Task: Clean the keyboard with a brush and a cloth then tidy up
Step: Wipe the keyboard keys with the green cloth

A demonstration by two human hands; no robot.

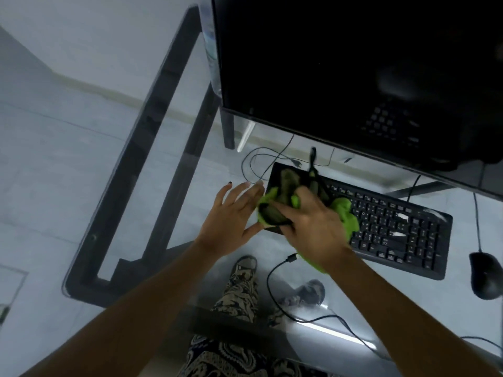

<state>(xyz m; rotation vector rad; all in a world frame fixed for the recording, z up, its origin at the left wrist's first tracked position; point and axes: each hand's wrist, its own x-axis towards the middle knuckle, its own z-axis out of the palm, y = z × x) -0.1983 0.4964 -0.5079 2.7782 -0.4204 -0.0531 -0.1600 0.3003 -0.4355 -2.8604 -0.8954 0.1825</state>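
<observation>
Head view. A black keyboard (381,221) is lying on a glass table (190,164), angled so its left end sits farther away than its right end. A green cloth (345,213) is draped over the keyboard's left portion, bunched and folded, with part of it trailing off the near edge under the right wrist.

The right hand (310,227) is pressing down on the cloth at the keyboard's left end, fingers curled into the fabric and gripping it. A thin dark object, possibly the brush (313,170), is sticking up from behind the right hand's fingers toward the far side; blur is making it hard to tell whether the hand is holding it.

The left hand (234,213) is sitting just left of the keyboard, fingers spread apart and mostly straight, thumb and fingertips touching the cloth's left edge.

A dark monitor (353,63) is standing at the far right. A black mouse (487,276) is resting right of the keyboard, apart from it. A loose cable (272,284) is curling across the glass on the near side. Patterned trousers are showing through the glass below.
</observation>
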